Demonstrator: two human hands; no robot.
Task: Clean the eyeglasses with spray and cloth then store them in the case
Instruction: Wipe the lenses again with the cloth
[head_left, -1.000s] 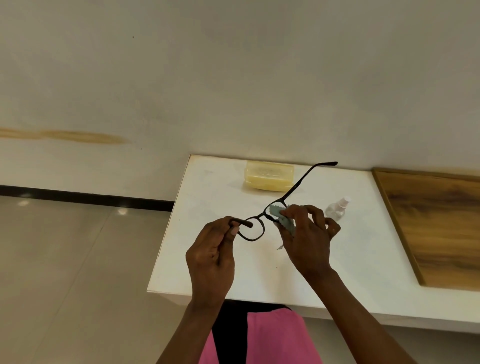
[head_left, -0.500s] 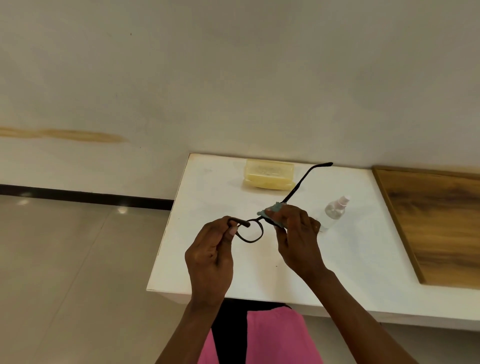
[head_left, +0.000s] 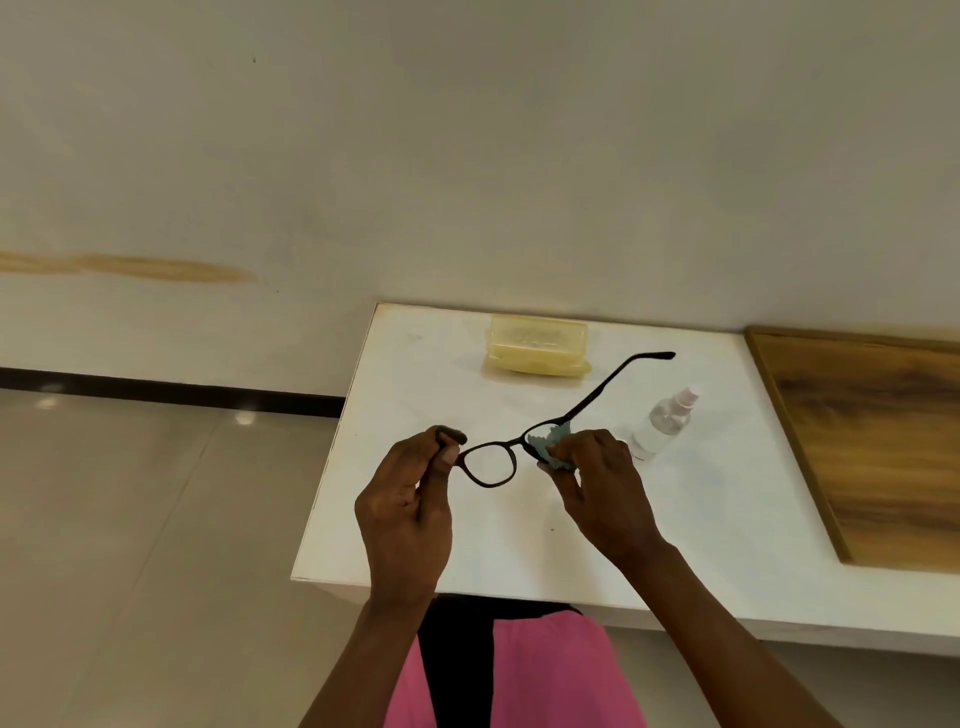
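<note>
Since a second ago, right hand (head_left: 602, 483) has worked its blue cloth (head_left: 551, 448) across the lens it pinches. Left hand (head_left: 410, 499) pinches the eyeglasses (head_left: 491, 462) at the opposite hinge, above the table (head_left: 395, 415). Wiping step — likely next: other lens, then fold temples. Yellow case (head_left: 537, 345) lies closed beyond the grip, spray bottle (head_left: 660, 423) just right of it.

eyeglasses (head_left: 488, 462): black frame, centre | cloth (head_left: 551, 441): pale teal | case (head_left: 538, 344): translucent yellow, upper middle | spray bottle (head_left: 660, 423): clear, whitish cap | table (head_left: 415, 374): white | board (head_left: 878, 441): brown woodgrain, right | garment (head_left: 550, 675): pink with black
</note>
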